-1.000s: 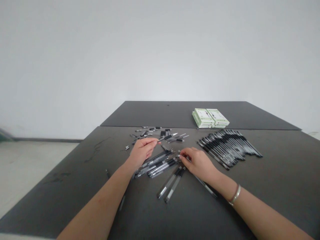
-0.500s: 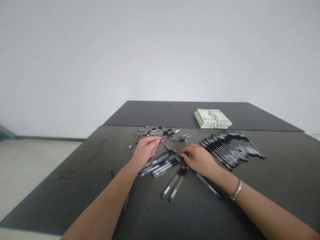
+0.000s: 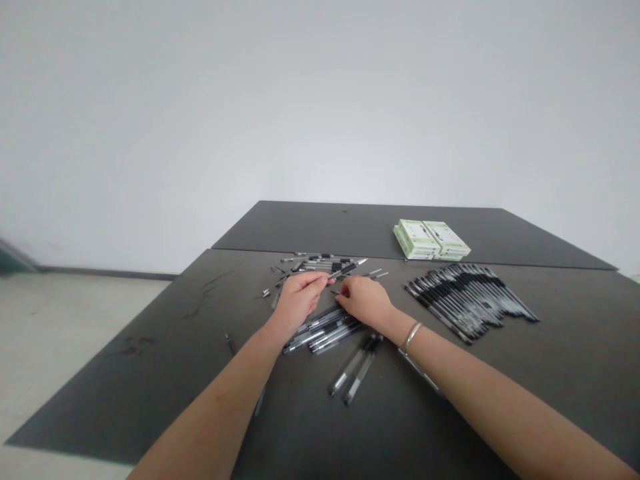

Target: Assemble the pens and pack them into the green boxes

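Observation:
My left hand (image 3: 295, 301) is closed on a pen (image 3: 344, 270) with a clear barrel and black grip, its bare tip aimed right and slightly up. Just right of it, my right hand (image 3: 366, 299) is low over the pen pile with fingers pinched together. A small dark bit shows at its fingertips, too small to make out. Beneath both hands lies a bunch of capped black pens (image 3: 325, 331). Uncapped pens and loose parts (image 3: 320, 259) are scattered behind my left hand. Two pens (image 3: 353, 373) lie side by side nearer me.
A neat row of black pens (image 3: 470, 300) fans out at the right of the dark table (image 3: 170, 373). Stacked green-and-white boxes (image 3: 433, 241) stand behind it. One pen lies partly under my right forearm, another beside my left forearm.
My right hand has moved left and away from me, from the pen bunch's right end to beside the held pen. My left hand keeps its grip. The view has shifted slightly.

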The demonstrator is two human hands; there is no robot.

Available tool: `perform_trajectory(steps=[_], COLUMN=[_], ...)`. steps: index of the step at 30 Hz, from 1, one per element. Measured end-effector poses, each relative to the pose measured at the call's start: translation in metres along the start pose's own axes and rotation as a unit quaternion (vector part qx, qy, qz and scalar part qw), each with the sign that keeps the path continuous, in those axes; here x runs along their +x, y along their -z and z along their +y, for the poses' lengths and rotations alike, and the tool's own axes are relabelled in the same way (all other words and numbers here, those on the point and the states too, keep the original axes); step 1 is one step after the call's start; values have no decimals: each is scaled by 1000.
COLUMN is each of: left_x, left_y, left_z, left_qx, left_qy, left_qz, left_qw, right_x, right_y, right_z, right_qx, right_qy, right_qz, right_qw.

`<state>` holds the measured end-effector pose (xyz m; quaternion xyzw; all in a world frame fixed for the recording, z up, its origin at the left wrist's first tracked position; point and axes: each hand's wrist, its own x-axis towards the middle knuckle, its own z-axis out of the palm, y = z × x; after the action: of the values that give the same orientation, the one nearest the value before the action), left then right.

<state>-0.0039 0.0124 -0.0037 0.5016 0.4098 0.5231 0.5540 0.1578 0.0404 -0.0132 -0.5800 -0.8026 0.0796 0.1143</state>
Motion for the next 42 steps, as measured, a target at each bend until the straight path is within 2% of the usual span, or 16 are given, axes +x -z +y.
perform_trajectory(steps=[8,11,13,16,20,23,25,31,42], left_x=[0,0,0,-1,-2,-3,-3,-5,-7], left_y=[1,3,3,3,2,3,4,4,2], left_z=[-1,-3,-4,-5,-8,-11,-13,-12,-11], left_qx=[-9,-17,-19,-16,-12,-6,4,49,68], left_qy=[-5,-14,-15,-12,-2,-1,1,22,22], left_qz=[-7,-14,-22,-35,-67,-100,-115,-125,-146], left_qw=[1000,1000,999,999,998,995,993,991,987], right_x=[-5,-21,-35,-56,-72,-78,-79,-80,-81], right_y=[6,15,20,26,31,34,35,35,33], right_z=[5,16,24,34,42,45,47,52,56], right_qx=[81,200,348,524,659,704,708,689,663], right_qy=[10,26,23,-4,-21,-25,-21,-23,14], right_qz=[31,28,12,-9,6,20,31,71,90], right_qw=[996,979,937,851,752,710,705,721,743])
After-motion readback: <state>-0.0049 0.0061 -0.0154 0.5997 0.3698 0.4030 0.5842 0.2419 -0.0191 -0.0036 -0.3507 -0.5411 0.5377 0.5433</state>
